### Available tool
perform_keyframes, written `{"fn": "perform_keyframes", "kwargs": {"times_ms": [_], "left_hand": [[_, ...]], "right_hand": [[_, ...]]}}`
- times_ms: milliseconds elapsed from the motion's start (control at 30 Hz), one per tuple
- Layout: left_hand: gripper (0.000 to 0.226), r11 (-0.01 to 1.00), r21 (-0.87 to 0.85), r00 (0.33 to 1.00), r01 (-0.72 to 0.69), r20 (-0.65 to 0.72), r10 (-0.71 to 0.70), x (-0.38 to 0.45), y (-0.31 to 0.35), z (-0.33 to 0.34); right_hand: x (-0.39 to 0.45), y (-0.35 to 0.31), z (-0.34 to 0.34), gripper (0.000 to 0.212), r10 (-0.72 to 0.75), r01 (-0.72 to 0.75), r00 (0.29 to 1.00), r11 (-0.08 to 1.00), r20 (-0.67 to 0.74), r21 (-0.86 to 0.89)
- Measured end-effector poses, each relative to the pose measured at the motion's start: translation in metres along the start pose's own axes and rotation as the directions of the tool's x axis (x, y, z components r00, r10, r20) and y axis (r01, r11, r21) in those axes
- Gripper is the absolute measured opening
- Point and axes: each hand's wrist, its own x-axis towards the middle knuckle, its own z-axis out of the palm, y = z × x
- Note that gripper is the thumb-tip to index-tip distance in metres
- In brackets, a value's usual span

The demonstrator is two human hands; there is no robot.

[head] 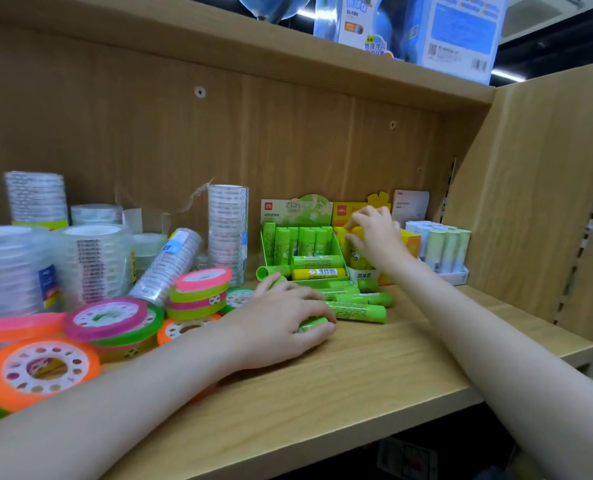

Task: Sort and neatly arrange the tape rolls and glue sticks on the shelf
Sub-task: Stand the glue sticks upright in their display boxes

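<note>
Now, left hand (281, 327): curled over a green glue stick (314, 323) lying flat on the shelf (374, 382), long axis running left-right.
Right hand (374, 233): fingers bent into the yellow box (411, 242); grip hidden, cannot tell.
Green box (298, 244): just behind, nearer my left.
Loose sticks (359, 311): between them, blocking.
Tape rolls (198, 292): left, jumbled.

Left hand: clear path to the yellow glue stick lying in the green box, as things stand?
Probably not right away. The left hand grips a green glue stick, so its fingers are occupied. The yellow glue stick itself lies uncovered at the front of the green box, just beyond that hand.
</note>
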Motion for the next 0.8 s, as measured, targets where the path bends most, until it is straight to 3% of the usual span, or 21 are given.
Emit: {"fn": "perform_keyframes", "kwargs": {"times_ms": [133, 200, 300, 400, 600, 800], "left_hand": [[0.036, 1.0, 0.007, 1.0, -0.003, -0.01, 0.003, 0.0, 0.0, 0.0], [0.037, 1.0, 0.001, 1.0, -0.003, -0.009, 0.003, -0.001, 0.001, -0.001], [0.037, 1.0, 0.01, 1.0, -0.002, -0.008, 0.002, 0.0, 0.0, -0.001], [0.037, 1.0, 0.02, 1.0, -0.002, -0.007, 0.002, 0.0, 0.0, 0.0], [0.038, 1.0, 0.017, 1.0, -0.001, -0.007, 0.001, 0.0, 0.0, 0.001], [0.038, 1.0, 0.016, 1.0, -0.003, -0.003, 0.003, 0.0, -0.001, 0.001]], "right_hand": [[-0.007, 0.0, 0.006, 0.03, 0.016, -0.015, 0.999, 0.999, 0.036, -0.037], [-0.014, 0.004, 0.007, 0.04, 0.009, -0.009, 1.0, 1.0, -0.009, -0.014], [-0.021, -0.003, -0.003, 0.045, -0.188, 0.212, 0.972, 0.96, -0.143, 0.181], [-0.03, -0.029, -0.007, 0.042, -0.438, 0.406, 0.896, 0.877, 0.078, 0.256], [-0.032, -0.038, -0.009, 0.052, -0.502, 0.501, 0.815, 0.861, 0.29, 0.081], [-0.032, -0.028, -0.011, 0.028, -0.523, 0.516, 0.845, 0.852, 0.109, 0.084]]}}
